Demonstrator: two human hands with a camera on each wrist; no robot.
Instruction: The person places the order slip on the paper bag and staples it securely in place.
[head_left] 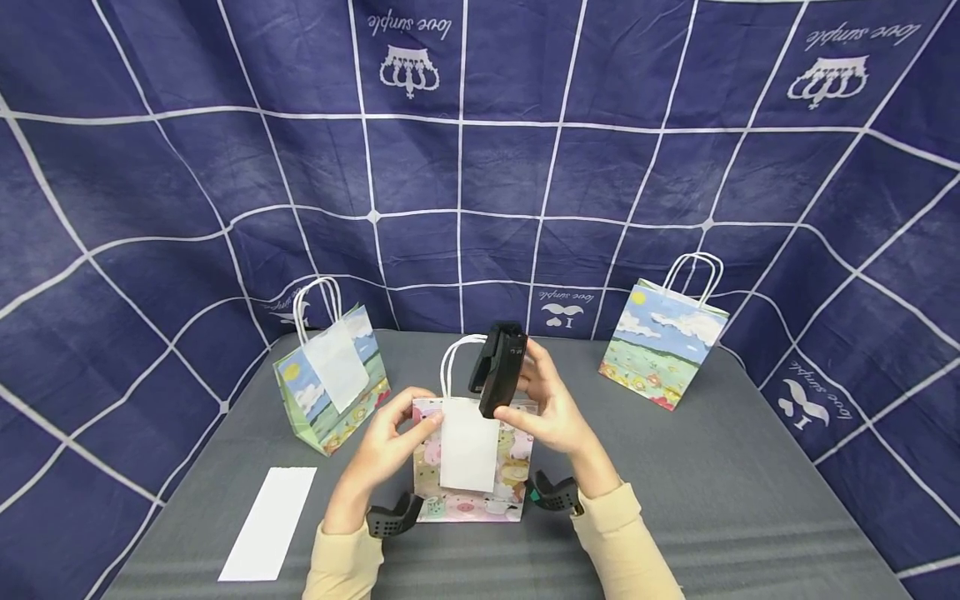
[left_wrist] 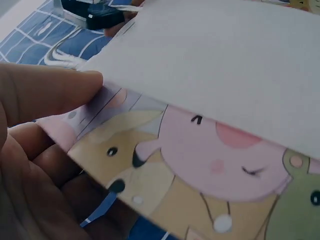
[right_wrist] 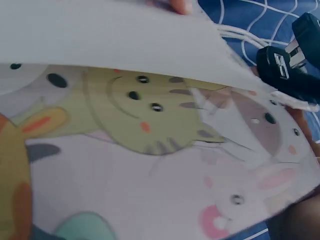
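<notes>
A paper bag printed with cartoon animals [head_left: 465,507] stands upright at the front middle, its white handles up. A white paper strip [head_left: 468,450] hangs down its front from the top edge. My left hand [head_left: 390,437] pinches the bag's upper left edge, the thumb in front beside the strip and the fingers behind, as the left wrist view shows. In my right hand [head_left: 551,408] is a black stapler [head_left: 504,367], held over the bag's top edge right of the handles. In the right wrist view the stapler [right_wrist: 280,65] has its jaws apart, near the strip's upper edge.
A landscape-printed paper bag [head_left: 300,400] stands at the left with a white strip [head_left: 337,362] over its front. Another landscape bag [head_left: 663,342] stands at the back right. A loose white strip [head_left: 268,525] lies on the grey table [head_left: 720,500]. Blue grid cloth [head_left: 510,167] surrounds the table.
</notes>
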